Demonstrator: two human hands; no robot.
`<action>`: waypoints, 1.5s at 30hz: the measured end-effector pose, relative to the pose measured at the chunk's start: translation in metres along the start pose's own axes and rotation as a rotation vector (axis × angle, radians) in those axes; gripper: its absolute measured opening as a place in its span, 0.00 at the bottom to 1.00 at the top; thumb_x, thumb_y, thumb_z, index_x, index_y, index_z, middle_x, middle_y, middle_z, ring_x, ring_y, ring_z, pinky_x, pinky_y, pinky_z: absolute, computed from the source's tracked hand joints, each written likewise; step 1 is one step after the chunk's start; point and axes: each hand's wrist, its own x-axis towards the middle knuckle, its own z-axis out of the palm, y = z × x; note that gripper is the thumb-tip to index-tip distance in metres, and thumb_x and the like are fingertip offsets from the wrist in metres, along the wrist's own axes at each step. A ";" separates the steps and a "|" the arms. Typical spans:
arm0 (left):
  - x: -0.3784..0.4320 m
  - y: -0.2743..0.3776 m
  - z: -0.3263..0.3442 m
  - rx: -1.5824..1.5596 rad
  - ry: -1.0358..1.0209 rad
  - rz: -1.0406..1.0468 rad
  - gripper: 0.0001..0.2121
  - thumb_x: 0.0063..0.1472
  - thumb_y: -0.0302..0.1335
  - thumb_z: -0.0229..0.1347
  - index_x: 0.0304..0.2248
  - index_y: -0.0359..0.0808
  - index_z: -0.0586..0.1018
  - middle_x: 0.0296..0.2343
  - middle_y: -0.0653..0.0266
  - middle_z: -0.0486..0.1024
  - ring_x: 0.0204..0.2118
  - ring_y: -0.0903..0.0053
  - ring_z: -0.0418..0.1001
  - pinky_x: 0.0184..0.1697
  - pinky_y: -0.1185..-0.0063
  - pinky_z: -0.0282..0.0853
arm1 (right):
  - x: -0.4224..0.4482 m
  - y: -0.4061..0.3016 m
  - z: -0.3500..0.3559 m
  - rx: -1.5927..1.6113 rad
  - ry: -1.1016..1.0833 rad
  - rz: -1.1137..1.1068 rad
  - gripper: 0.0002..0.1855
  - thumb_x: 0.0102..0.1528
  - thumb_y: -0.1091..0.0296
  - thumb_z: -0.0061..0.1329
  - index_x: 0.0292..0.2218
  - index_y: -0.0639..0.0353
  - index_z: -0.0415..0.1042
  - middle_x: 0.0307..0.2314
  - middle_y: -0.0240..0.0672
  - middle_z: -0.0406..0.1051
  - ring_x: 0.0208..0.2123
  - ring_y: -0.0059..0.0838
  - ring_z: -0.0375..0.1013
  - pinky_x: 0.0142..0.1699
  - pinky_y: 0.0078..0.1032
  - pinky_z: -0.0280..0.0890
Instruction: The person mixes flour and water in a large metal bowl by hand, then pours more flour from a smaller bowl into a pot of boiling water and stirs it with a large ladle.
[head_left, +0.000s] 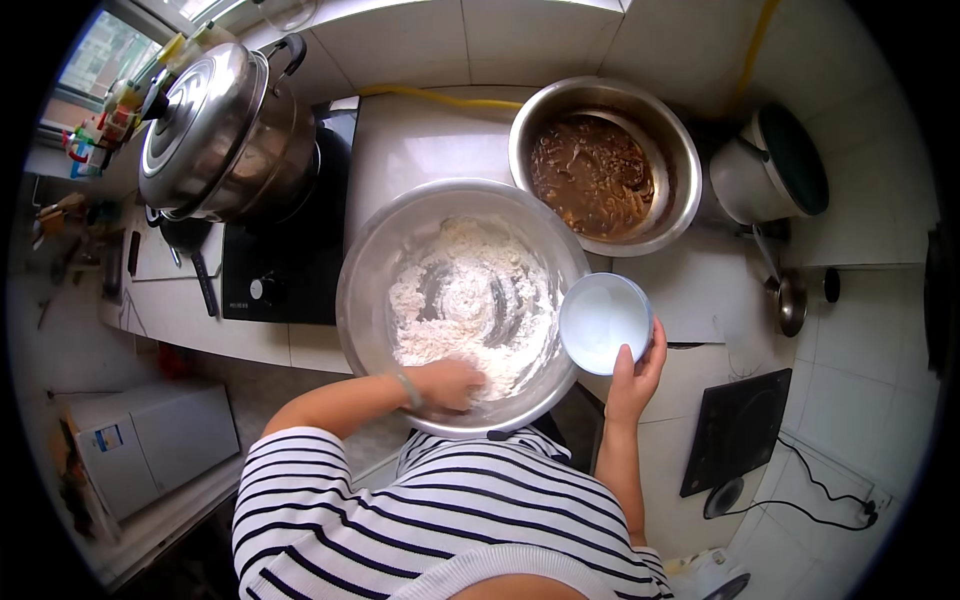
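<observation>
A large metal basin (367, 262) holds flour (469, 292), partly clumped. My left hand (448, 382), with a band at the wrist, is down in the flour near the basin's close edge; it is blurred and its fingertips are hidden, so its grip cannot be told. My right hand (636, 371) holds a small white bowl (606, 322) with a blue rim, tilted at the right edge of the basin. The bowl's inside looks pale; whether it holds liquid cannot be told. Behind, to the right, a metal basin (682, 157) contains a wet brown mixture (592, 169).
At the left a lidded steel pot (225, 142) stands on a black cooktop (285, 277). A dark-handled utensil (204, 285) lies beside it. To the right are a lidded pail (765, 161), a metal ladle (791, 304) and a black hot plate (735, 431) with a cord.
</observation>
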 end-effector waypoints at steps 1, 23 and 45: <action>0.023 0.005 -0.005 0.060 0.009 0.031 0.14 0.48 0.29 0.50 0.36 0.37 0.75 0.29 0.52 0.73 0.37 0.60 0.69 0.42 0.65 0.62 | 0.000 0.001 0.000 0.003 0.004 0.000 0.30 0.52 0.75 0.43 0.56 0.65 0.53 0.50 0.43 0.58 0.49 0.33 0.63 0.53 0.29 0.59; 0.082 0.034 0.018 -0.604 0.458 -0.412 0.32 0.44 0.29 0.60 0.49 0.25 0.65 0.39 0.42 0.72 0.44 0.57 0.70 0.48 0.72 0.65 | -0.006 0.014 -0.001 0.072 0.062 -0.013 0.31 0.52 0.75 0.44 0.57 0.65 0.52 0.50 0.43 0.59 0.49 0.33 0.63 0.53 0.29 0.59; -0.039 -0.037 -0.035 0.038 0.110 -0.567 0.28 0.49 0.37 0.56 0.51 0.41 0.69 0.46 0.48 0.69 0.50 0.57 0.66 0.52 0.67 0.61 | -0.003 0.009 -0.006 0.061 0.034 0.017 0.31 0.52 0.75 0.43 0.56 0.66 0.52 0.51 0.43 0.59 0.50 0.34 0.62 0.54 0.29 0.58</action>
